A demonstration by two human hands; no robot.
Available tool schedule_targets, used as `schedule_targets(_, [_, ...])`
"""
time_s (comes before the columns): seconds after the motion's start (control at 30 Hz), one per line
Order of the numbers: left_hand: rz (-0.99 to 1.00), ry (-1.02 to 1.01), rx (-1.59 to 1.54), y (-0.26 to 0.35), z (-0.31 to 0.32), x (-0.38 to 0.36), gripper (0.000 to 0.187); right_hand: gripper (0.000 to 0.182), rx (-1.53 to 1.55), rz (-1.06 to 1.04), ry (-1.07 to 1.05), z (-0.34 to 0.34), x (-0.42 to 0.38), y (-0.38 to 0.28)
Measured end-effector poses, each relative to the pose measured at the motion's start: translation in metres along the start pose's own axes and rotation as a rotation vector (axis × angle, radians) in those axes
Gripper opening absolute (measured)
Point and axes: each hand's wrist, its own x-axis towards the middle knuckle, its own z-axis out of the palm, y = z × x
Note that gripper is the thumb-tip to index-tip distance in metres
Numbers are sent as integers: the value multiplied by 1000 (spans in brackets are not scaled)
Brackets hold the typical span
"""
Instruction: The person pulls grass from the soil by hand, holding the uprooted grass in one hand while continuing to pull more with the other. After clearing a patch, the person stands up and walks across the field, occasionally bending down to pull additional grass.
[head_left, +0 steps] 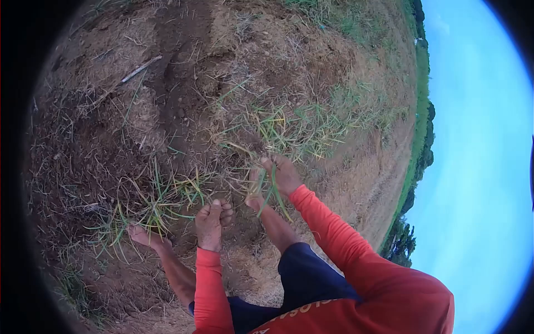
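Looking through the head camera, I see a plant (274, 188) with long, narrow green leaves, some tinged yellow, fanning out and drooping at their ends. It is in the right hand (282, 173), pinched between thumb and fingers, with leaves trailing past the fingertips toward the right foot (254, 200). I can't make out its base. The left hand (212, 221) is curled into a loose fist, apart from the plant; I can't tell whether anything sits inside it. Just beyond that fist, by the left foot (149, 237), a similar leafy clump (158, 207) sprawls over the dry field (183, 83). Another green-and-yellow clump (272, 125) lies past the right hand, toward the field's far edge, where trees (400, 242) border it.
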Motion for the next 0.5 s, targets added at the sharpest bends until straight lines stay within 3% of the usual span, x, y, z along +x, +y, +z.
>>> schedule_targets(0.03, [-27,10,-40,-2,7,1,32,43,104,-55,4,23,-16,3])
schedule_targets(0.1, [-68,56,-233,13,27,-13,32,34,-186,-137,-113,40,-49,-35])
schedule_targets(0.17, [-122,-50,-270,0,8,0,32,28,-408,-257,-226,57,-85,-70])
schedule_targets(0.2, [-164,-92,-289,-6,-2,5,32,27,-126,-124,-382,79,-95,-69])
schedule_targets(0.3, [-63,-93,-407,-13,-5,8,32,36,-3,-53,-430,92,-116,-96])
schedule_targets(0.5, [72,127,-260,-25,-24,22,38,45,258,-205,-379,81,-122,-98])
